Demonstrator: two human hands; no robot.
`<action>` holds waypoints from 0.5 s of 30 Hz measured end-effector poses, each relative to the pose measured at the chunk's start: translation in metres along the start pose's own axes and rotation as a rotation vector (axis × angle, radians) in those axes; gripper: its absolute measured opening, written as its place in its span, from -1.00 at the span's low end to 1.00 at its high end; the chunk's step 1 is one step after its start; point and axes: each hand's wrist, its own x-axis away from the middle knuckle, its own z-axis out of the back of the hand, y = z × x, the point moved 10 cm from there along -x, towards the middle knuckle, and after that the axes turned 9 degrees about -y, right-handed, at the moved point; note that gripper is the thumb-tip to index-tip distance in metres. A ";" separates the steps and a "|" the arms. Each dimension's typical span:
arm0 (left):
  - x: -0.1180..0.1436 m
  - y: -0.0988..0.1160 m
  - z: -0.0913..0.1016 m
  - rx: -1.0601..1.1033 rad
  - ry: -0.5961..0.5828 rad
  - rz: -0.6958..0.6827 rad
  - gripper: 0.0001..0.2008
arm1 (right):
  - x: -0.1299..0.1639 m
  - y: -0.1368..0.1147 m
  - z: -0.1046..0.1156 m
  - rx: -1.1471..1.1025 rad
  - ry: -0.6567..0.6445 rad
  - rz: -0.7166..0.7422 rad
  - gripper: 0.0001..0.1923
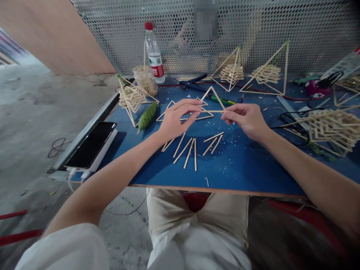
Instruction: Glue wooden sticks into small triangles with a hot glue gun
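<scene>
Raised above the blue table, a small triangle of thin wooden sticks (pixel 218 98) is pinched between my two hands. My left hand (pixel 180 115) grips its left corner with the fingertips. At the right corner, the thumb and fingers of my right hand (pixel 244 117) are closed on it. Behind my left hand lie more stick triangles (pixel 208 117), partly hidden by the fingers. Loose short sticks (pixel 189 152) are spread on the table in front of my left hand, and a few others (pixel 215 142) lie between the hands.
A phone (pixel 91 144) on a white block, a green yarn spindle (pixel 147 116), a jar (pixel 145 80) and a water bottle (pixel 155 56) stand left. Stick pyramids (pixel 232 73) line the perforated metal panel (pixel 174 37). Cables (pixel 292 125) and a stick structure (pixel 332 129) lie right.
</scene>
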 end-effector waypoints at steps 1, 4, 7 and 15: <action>0.000 -0.001 -0.001 0.000 -0.001 -0.001 -0.85 | 0.001 0.000 0.001 0.001 0.008 -0.004 -0.79; 0.001 -0.005 -0.002 -0.019 -0.011 0.035 -0.86 | 0.001 0.000 0.001 0.003 0.008 -0.014 -0.80; 0.001 -0.009 -0.001 -0.024 0.004 0.086 -0.88 | 0.001 -0.001 -0.002 0.012 -0.025 0.001 -0.81; 0.004 -0.017 0.004 0.001 0.101 0.184 -0.93 | 0.002 0.000 -0.003 -0.037 -0.015 0.018 -0.77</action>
